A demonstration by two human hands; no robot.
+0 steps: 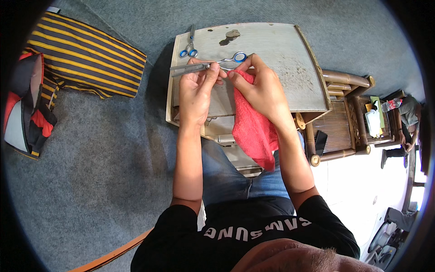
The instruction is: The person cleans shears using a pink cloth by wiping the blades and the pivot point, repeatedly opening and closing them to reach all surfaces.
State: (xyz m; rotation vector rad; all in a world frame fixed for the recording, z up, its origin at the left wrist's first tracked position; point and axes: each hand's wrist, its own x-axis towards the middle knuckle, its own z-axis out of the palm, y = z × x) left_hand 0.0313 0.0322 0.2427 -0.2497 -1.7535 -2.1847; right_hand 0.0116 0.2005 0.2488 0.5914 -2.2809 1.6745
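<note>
My left hand (198,85) grips a pair of thinning shears (208,66) near the pivot, toothed blades pointing left. Blue rings line the finger loops at their right end; the upper loop is in plain view, the lower one is covered by cloth and fingers. In my right hand (263,85) is a red terry cloth (253,125), pinched against the lower handle and hanging down toward my lap. A second pair of scissors (191,44) with blue finger rings lies on the worn white wooden cabinet (268,44), near its far left corner.
An open compartment (221,126) faces me below the cabinet top. Striped cloth (91,54) lies on the grey carpet (102,142) at left. To the right stands bamboo furniture (336,125) with a smartphone (320,142) on it. Farther right, a person (407,119) sits beside a plastic bottle (392,104).
</note>
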